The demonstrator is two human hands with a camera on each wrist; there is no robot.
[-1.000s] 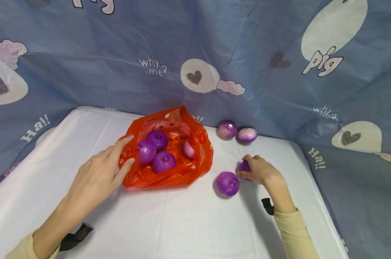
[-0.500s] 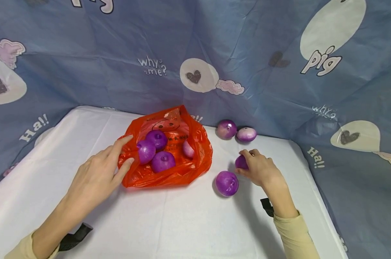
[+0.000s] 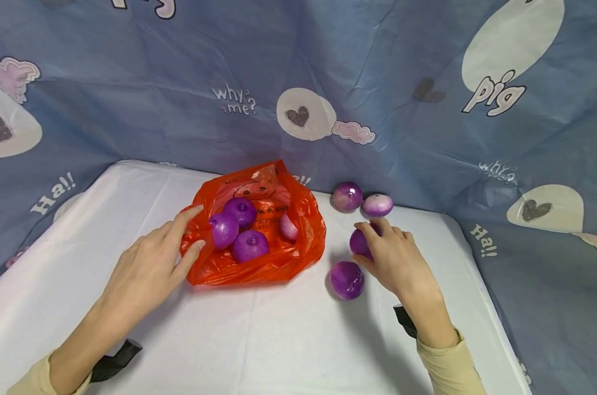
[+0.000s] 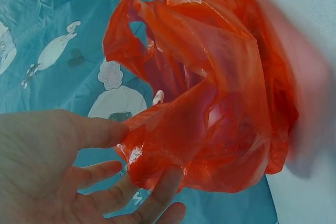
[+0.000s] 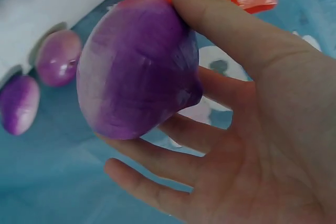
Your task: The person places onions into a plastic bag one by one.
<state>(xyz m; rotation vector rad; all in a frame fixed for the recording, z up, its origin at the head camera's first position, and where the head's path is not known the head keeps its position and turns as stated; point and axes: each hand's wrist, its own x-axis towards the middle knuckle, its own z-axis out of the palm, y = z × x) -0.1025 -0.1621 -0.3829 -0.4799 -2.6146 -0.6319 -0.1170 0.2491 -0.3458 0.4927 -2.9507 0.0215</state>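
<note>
My left hand (image 3: pixel 147 269) pinches the left edge of a red plastic bag (image 3: pixel 259 274), thumb on one side and fingers on the other, as the left wrist view also shows. The bag's mouth gapes, and several purple onions, one of them a round onion (image 3: pixel 250 246), lie inside. In my right hand (image 3: pixel 397 258) a purple onion (image 5: pixel 136 72) is gripped between thumb and fingers, above the table to the right of the bag. Just below it another onion (image 3: pixel 347 280) rests on the cloth.
Two more onions, a darker onion (image 3: pixel 347 197) and a paler onion (image 3: pixel 377 205), sit side by side at the table's back edge. A white cloth (image 3: pixel 288 340) covers the table. Behind it hangs a blue printed curtain (image 3: pixel 190 120).
My right hand has lifted its onion off the table and brought it up and slightly left, nearer the bag. My left hand stays on the bag's edge.
</note>
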